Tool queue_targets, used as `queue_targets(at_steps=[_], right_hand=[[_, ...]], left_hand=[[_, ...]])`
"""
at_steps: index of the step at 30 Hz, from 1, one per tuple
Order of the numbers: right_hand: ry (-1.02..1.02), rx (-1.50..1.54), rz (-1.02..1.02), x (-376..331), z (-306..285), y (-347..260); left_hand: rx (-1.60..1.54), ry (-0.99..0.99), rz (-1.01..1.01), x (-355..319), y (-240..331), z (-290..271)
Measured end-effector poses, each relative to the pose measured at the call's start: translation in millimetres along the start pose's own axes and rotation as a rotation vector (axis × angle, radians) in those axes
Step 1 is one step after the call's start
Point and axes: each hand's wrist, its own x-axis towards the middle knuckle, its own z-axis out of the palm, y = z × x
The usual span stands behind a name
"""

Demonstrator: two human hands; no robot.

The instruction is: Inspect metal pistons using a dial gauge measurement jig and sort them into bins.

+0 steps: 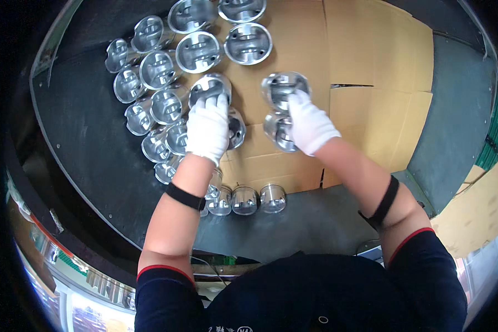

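Note:
My left hand [207, 130], in a white glove, has its fingers hooked over the near rim of a shiny metal piston [209, 86] whose hollow side faces up. Another piston [237, 128] shows partly beside that hand's right edge. Over to the right, my gloved right hand [311, 124] grips the right side of a similar piston [276, 86], both slightly blurred. A further piston [276, 131] lies just nearer, against the right hand's inner side. The fingertips of both hands are partly hidden inside the pistons.
Staggered rows of pistons [157, 69] stand on the left, with larger-looking ones [248, 43] at the far side. Several more [244, 200] stand along the near edge. Brown cardboard [376, 127] covers part of the dark table [88, 149]. A raised grey border [454, 110] bounds the right.

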Motion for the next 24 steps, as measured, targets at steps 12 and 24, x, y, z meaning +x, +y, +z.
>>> queue_targets(at_steps=[12, 24], right_hand=[[0.101, -0.193, -0.031, 41, 35, -56], [-0.170, 0.545, 0.376, 19, 86, 7]], left_hand=[[-0.277, 0.118, 0.075, -40, 8, -8], [0.008, -0.177, 0.021, -53, 17, 18]])
